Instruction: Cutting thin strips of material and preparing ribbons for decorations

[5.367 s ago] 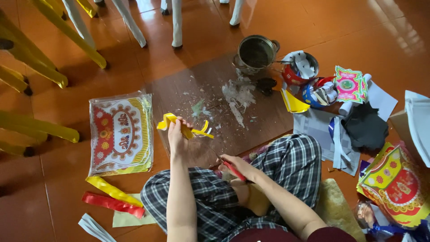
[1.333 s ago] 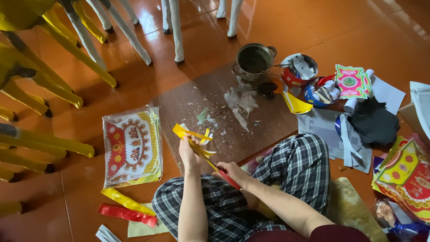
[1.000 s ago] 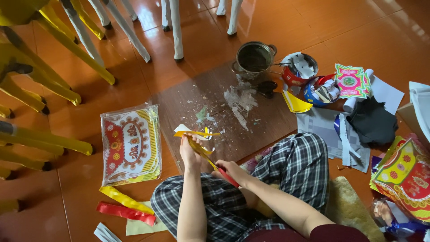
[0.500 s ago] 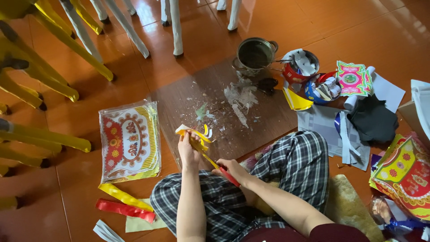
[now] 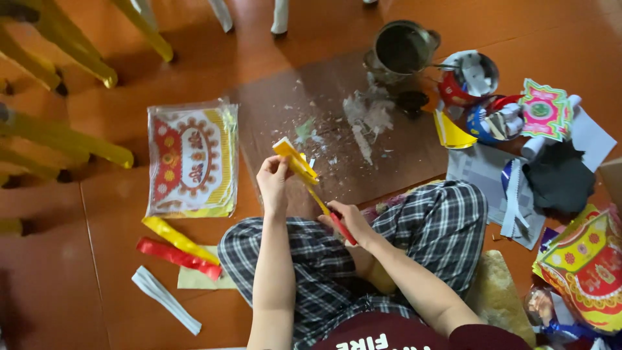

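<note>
Yellow paper strip [image 5: 295,159] glossy; pot [image 5: 402,50] dull metal; trousers [image 5: 427,223] checked cloth.

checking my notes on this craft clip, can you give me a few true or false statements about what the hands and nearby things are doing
1. The left hand pinches a yellow paper piece. True.
2. The right hand is empty. False: it holds a red-handled tool whose tip points toward the yellow piece.
3. A patterned red and yellow sheet lies on the floor left of the hands. True.
4. The dark metal pot sits in the person's lap. False: it stands on the floor at the far edge of the brown mat.
5. Yellow and red strips lie beside the person's knee. True.
</note>
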